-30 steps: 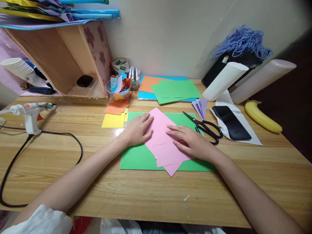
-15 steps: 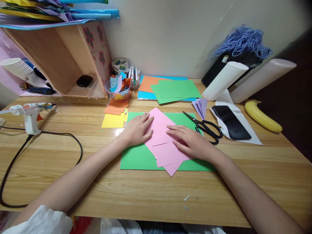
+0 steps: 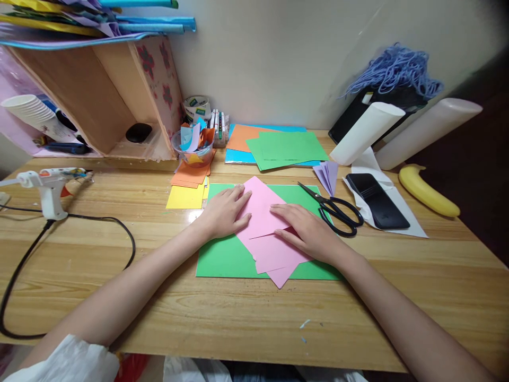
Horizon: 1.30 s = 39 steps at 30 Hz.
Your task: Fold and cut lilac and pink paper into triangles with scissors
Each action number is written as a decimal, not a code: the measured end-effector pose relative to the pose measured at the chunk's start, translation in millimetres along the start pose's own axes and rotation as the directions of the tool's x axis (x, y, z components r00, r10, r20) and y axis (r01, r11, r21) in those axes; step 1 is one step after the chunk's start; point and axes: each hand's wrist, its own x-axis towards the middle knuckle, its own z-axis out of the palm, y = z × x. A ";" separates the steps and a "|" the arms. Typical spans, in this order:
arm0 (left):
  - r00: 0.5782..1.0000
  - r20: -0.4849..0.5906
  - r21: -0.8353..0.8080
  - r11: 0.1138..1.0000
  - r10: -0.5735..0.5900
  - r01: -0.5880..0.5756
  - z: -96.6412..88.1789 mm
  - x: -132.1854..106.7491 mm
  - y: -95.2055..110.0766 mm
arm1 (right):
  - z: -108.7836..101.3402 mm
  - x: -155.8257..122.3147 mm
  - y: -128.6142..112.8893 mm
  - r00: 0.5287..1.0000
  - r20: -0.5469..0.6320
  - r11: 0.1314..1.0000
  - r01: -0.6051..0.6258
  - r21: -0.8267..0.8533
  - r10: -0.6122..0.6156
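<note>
A person works with both bare hands over overlapping pink paper (image 3: 260, 204), which lies askew on a green sheet (image 3: 222, 260) at the middle of a wood-grain table (image 3: 199, 323). The left hand (image 3: 223, 213) rests palm down at the paper's left edge, its fingers slightly parted and the thumb spread wide from them. The right hand (image 3: 310, 231) lies across the paper's right side, fingers extended close together, thumb held apart; whether its tip presses on the paper cannot be told. A thin dark line crosses the pink surface between the hands, and one pink corner juts past the green sheet's near edge. Just beyond the right hand, black-handled scissors (image 3: 323, 200) lie with their blades slightly parted, near a pleated purple paper (image 3: 328, 178). Farther right, a smartphone (image 3: 377, 201) rests on white paper (image 3: 385, 180), with a banana (image 3: 429, 193) beside it. Yellow paper (image 3: 185, 196) and orange slips (image 3: 189, 176) sit near the left hand; a white glue gun (image 3: 52, 197) stands well apart at far left.
</note>
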 end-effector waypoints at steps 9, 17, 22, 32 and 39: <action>1.000 -0.016 -0.019 1.000 0.014 -0.014 3.8 -0.3 -0.8 | -0.5 -1.4 1.1 1.000 0.024 1.000 0.007 -0.008 -0.007; 1.000 -0.015 -0.030 0.999 -0.011 0.011 3.6 -0.6 -2.3 | -0.9 -0.9 0.9 1.000 0.016 1.000 0.010 0.007 -0.010; 0.999 0.036 -0.032 0.999 -0.012 0.013 2.8 -2.3 -4.3 | -2.6 0.1 -0.5 1.000 0.014 1.000 0.007 0.028 -0.007; 0.996 0.069 -0.070 0.996 0.051 -0.046 -0.3 -0.7 -1.0 | -1.6 0.0 0.0 1.000 0.022 1.000 0.008 0.025 -0.008; 0.998 0.061 -0.023 1.000 -0.012 0.014 2.4 0.0 5.2 | -2.4 -0.3 0.6 1.000 0.015 0.999 0.008 0.044 -0.009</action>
